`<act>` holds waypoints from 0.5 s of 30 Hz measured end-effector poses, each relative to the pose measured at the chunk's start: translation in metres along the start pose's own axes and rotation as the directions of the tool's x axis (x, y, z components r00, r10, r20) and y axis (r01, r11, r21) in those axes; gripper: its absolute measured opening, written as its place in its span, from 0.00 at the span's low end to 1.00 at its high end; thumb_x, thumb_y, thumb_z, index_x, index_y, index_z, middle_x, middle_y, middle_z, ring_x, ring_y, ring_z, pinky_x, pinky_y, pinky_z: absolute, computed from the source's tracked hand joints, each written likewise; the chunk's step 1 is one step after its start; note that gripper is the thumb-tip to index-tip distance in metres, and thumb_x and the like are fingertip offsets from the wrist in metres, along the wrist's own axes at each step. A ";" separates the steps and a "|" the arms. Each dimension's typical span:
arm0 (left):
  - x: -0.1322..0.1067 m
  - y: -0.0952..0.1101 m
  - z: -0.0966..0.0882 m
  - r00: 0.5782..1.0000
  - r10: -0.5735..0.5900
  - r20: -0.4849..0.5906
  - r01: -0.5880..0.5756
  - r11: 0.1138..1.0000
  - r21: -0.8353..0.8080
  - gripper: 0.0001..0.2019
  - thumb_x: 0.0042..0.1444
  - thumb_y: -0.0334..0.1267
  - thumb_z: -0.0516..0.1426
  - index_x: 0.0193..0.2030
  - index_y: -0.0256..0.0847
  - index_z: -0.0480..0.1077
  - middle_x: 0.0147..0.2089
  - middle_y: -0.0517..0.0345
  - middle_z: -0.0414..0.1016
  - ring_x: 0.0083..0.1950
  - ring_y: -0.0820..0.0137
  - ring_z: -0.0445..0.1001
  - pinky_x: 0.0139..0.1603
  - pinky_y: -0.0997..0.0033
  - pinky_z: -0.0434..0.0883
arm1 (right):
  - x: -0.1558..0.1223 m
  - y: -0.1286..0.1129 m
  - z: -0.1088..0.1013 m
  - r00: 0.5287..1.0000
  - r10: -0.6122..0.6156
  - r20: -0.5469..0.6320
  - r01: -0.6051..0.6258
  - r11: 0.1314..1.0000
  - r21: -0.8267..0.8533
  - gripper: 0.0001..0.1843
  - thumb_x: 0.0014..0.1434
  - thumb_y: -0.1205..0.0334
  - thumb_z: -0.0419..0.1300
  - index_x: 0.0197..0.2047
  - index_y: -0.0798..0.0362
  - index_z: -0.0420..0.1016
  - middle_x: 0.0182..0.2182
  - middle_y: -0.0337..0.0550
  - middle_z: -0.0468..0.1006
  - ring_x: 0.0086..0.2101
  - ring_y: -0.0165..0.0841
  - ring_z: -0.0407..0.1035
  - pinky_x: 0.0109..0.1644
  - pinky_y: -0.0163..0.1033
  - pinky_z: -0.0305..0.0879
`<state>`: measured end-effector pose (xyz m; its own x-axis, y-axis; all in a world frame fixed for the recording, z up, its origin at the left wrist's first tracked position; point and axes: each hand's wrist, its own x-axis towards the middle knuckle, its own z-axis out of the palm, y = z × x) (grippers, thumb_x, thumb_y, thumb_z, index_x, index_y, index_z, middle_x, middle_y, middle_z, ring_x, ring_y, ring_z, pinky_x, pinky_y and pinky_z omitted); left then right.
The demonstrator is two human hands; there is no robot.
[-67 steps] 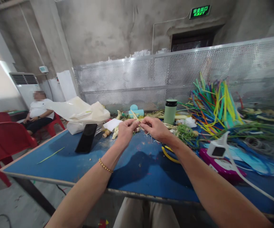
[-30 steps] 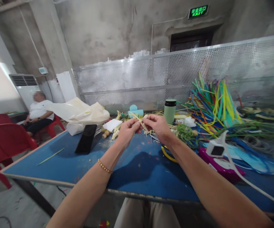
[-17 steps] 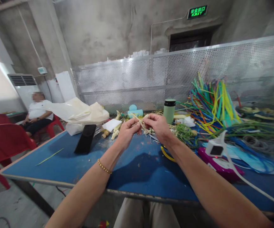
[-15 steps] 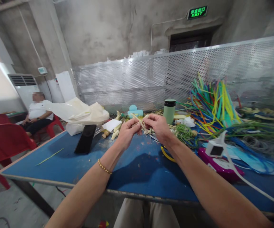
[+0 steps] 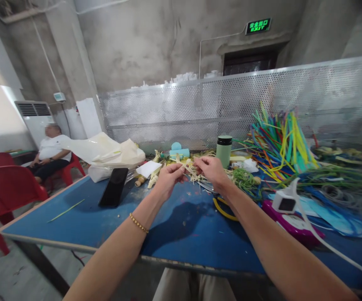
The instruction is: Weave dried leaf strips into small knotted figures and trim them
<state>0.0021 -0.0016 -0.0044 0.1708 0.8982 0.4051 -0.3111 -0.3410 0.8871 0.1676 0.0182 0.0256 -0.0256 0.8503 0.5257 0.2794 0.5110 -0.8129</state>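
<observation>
Over the blue table I have both hands raised close together. A small piece of pale, flat plant strips, crossed over each other, is pinched between the thumb and fingers of my left hand. At its other side, the closed fingertips of my right hand pinch a pale strip end, though the exact grip is too small to see well. Beneath and behind my hands lie loose pale strip scraps. Scissors with a yellow handle lie partly hidden under my right forearm.
A black phone, a white paper and a plastic bag lie to the left. Rightward are a green flask, coloured strips and a purple power strip. A person sits beyond the table.
My right hand's fingertips have moved slightly away from my left hand, showing more of the crossed strips. The whole view has shifted slightly downward in the picture.
</observation>
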 end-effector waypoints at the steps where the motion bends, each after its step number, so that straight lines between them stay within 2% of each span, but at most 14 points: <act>1: 0.002 -0.001 -0.001 0.999 -0.008 -0.043 0.007 1.000 -0.021 0.14 0.44 0.42 0.67 0.35 0.33 0.76 0.32 0.53 0.77 0.27 0.73 0.71 0.29 0.73 0.63 | 0.001 0.000 -0.001 0.998 -0.028 -0.050 0.025 0.997 -0.069 0.17 0.55 0.51 0.58 0.24 0.56 0.73 0.19 0.41 0.72 0.21 0.29 0.64 0.26 0.35 0.58; 3: 0.004 -0.004 -0.003 0.995 -0.008 -0.104 0.002 0.998 -0.063 0.15 0.42 0.40 0.68 0.35 0.33 0.77 0.33 0.53 0.77 0.29 0.73 0.73 0.32 0.72 0.66 | 0.001 -0.001 -0.001 0.993 -0.095 -0.071 0.082 0.982 -0.170 0.16 0.56 0.53 0.58 0.24 0.56 0.73 0.19 0.41 0.72 0.21 0.29 0.64 0.27 0.35 0.58; 6: 0.006 -0.007 -0.002 0.992 0.021 -0.123 -0.034 0.995 -0.099 0.13 0.41 0.38 0.68 0.34 0.33 0.77 0.33 0.51 0.78 0.34 0.70 0.75 0.42 0.69 0.69 | -0.006 -0.003 0.006 0.989 -0.099 0.106 0.116 0.978 -0.171 0.16 0.57 0.54 0.57 0.24 0.56 0.74 0.17 0.39 0.72 0.19 0.29 0.63 0.25 0.34 0.57; 8: 0.004 -0.008 0.002 0.994 0.037 -0.098 -0.047 0.993 -0.109 0.13 0.42 0.37 0.68 0.34 0.34 0.78 0.34 0.51 0.79 0.37 0.69 0.75 0.47 0.66 0.69 | -0.010 -0.003 0.013 0.975 -0.138 0.173 0.170 0.967 -0.188 0.16 0.57 0.55 0.57 0.24 0.56 0.74 0.19 0.40 0.74 0.20 0.29 0.64 0.25 0.34 0.56; 12: -0.001 -0.009 0.010 0.998 0.066 -0.014 -0.067 0.995 -0.079 0.13 0.48 0.40 0.65 0.40 0.36 0.79 0.39 0.51 0.80 0.43 0.65 0.75 0.52 0.63 0.67 | -0.016 0.000 0.020 0.980 -0.155 0.123 0.182 0.950 -0.255 0.18 0.60 0.56 0.55 0.22 0.55 0.74 0.20 0.42 0.75 0.22 0.29 0.64 0.27 0.33 0.56; 15: -0.003 -0.011 0.010 0.996 0.084 0.005 -0.084 0.995 -0.048 0.15 0.51 0.45 0.63 0.38 0.34 0.79 0.40 0.49 0.80 0.44 0.64 0.74 0.53 0.62 0.67 | -0.016 0.002 0.021 0.990 -0.122 0.077 0.141 0.934 -0.329 0.19 0.59 0.56 0.57 0.19 0.55 0.70 0.17 0.40 0.72 0.23 0.28 0.62 0.29 0.33 0.55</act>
<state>0.0145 -0.0031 -0.0127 0.1487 0.8648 0.4796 -0.3685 -0.4016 0.8384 0.1480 0.0082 0.0106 -0.1332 0.7885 0.6005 0.5727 0.5557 -0.6027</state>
